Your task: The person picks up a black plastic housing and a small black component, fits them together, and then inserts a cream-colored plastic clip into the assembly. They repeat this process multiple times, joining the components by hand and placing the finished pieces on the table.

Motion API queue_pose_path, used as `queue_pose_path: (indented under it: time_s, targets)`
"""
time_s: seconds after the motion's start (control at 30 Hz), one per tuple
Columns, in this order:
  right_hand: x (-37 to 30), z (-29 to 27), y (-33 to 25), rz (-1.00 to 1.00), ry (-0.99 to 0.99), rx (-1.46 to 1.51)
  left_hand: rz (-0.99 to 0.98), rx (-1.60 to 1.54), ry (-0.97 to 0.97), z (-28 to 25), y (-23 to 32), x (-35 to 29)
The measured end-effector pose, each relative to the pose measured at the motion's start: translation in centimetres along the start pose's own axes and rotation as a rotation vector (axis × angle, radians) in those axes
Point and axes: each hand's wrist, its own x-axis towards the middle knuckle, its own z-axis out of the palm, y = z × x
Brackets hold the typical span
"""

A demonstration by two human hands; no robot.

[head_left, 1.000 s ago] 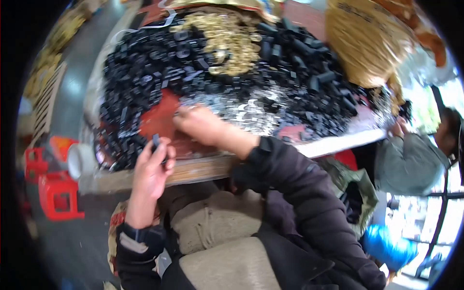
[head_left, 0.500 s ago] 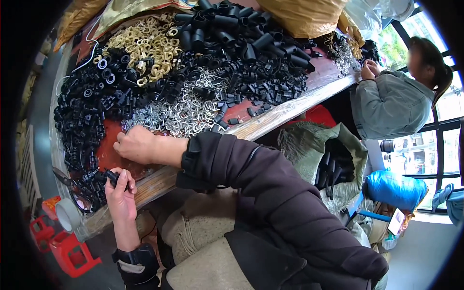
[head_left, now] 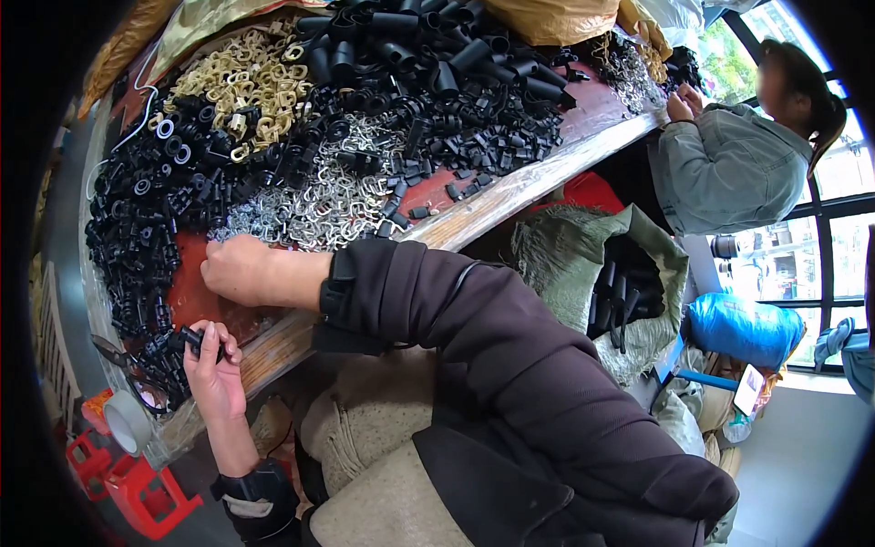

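Close to the table's front edge, my left hand (head_left: 217, 378) is closed on a small black plastic fitting (head_left: 193, 341), pinched between thumb and fingers. My right hand (head_left: 241, 271) lies over the red tabletop (head_left: 187, 287), its fingers curled together. Whatever those fingertips hold, if anything, is hidden. Just beyond it spreads a pile of small clear and silvery pieces (head_left: 244, 221), beside silver metal hooks or clips (head_left: 333, 205). To the left of both hands a heap of black plastic fittings (head_left: 137, 242) covers the table's end.
Gold-coloured clips (head_left: 239, 87) and black tubes (head_left: 392, 50) are heaped farther back. A pair of scissors (head_left: 114, 351) and a tape roll (head_left: 128, 421) sit at the near left corner. An open sack of black tubes (head_left: 570, 264) stands right. Another person (head_left: 720, 164) works at the far right.
The whole view has shifted slightly, so the table appears a little farther left. My right hand's fingers have turned slightly over the tabletop; the left still grips the black fitting.
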Motion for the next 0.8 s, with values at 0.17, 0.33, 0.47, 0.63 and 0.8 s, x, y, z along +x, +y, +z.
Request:
queue_pose_path:
  time_s: [0.17, 0.33, 0.47, 0.63, 0.8]
  targets:
    - [0.3, -0.9, -0.2, -0.043, -0.152, -0.035, 0.002, 0.000, -0.005, -0.1, 0.0, 0.3]
    - [0.3, -1.1, 0.3, -0.018, -0.132, 0.045, 0.009, 0.022, 0.006, 0.0, 0.2, 0.3]
    - [0.1, -1.0, 0.5, 0.016, -0.126, 0.097, 0.027, 0.046, 0.056, 0.6, 0.2, -0.1]
    - [-1.1, -1.5, 1.0, -0.011, -0.098, 0.025, -0.001, 0.028, 0.073, 1.5, 0.1, -0.3]
    - [-2.8, -3.6, 1.7, 0.011, -0.228, 0.073, 0.001, 0.036, 0.065, 1.2, 0.3, -0.8]
